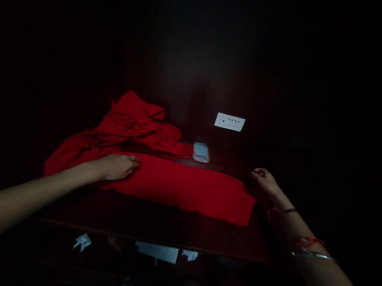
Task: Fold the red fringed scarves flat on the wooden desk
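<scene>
A long red scarf (185, 187) lies folded into a flat strip along the front of a dark wooden surface (152, 220). At its left part it runs into bunched red fabric with thin fringe strands. My left hand (117, 166) rests on the strip with its fingers curled down against the fabric; the fingertips are partly hidden. Just past the strip's right end, my right hand (266, 181) hovers with fingers curled closed, and no cloth shows in it. Bracelets circle my right forearm.
Behind the strip lies a heap of red fringed fabric (133, 121). A pale card-like object (201, 152), blurred out, sits beside it. A white wall socket (229, 122) is on the dark back panel. Below the front edge are white papers (158, 252) and a torn scrap (82, 242).
</scene>
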`<move>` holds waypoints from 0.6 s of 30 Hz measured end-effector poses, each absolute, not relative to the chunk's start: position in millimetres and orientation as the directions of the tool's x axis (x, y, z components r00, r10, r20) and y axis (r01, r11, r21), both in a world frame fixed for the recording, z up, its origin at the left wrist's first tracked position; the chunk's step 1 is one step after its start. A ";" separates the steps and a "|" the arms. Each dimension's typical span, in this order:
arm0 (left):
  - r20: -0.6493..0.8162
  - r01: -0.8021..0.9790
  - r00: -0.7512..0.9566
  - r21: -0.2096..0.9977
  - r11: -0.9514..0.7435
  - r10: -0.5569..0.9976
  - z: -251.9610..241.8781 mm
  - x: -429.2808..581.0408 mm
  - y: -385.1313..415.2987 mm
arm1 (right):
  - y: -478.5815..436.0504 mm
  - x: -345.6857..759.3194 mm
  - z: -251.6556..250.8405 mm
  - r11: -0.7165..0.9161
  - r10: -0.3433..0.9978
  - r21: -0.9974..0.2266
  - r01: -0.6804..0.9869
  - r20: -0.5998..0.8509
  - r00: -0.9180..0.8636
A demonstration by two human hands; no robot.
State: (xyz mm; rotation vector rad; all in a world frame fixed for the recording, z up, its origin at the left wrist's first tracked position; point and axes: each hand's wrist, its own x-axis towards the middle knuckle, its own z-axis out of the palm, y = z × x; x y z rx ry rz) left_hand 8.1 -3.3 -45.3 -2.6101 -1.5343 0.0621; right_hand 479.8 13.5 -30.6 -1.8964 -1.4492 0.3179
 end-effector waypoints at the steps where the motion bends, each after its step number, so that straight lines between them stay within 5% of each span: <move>1: 0.060 0.851 0.524 -0.094 -0.517 0.850 -46.2 26.8 1.5 | 4.4 469.6 -30.0 -0.026 0.935 -0.616 0.787 0.263 0.237; 6: 0.015 0.847 0.530 0.046 -0.530 0.848 -77.6 82.2 20.0 | -73.8 426.8 -40.3 0.403 0.915 -0.341 0.849 0.185 -0.360; 12: -0.036 0.862 0.506 0.067 -0.503 0.862 -97.4 81.7 28.9 | -89.0 419.9 -80.5 0.280 0.929 -0.022 0.960 0.259 -0.265; 18: -0.081 0.871 0.490 0.074 -0.485 0.868 -92.0 88.6 31.7 | -39.4 444.2 -53.7 0.231 0.823 -0.079 0.970 0.547 -0.152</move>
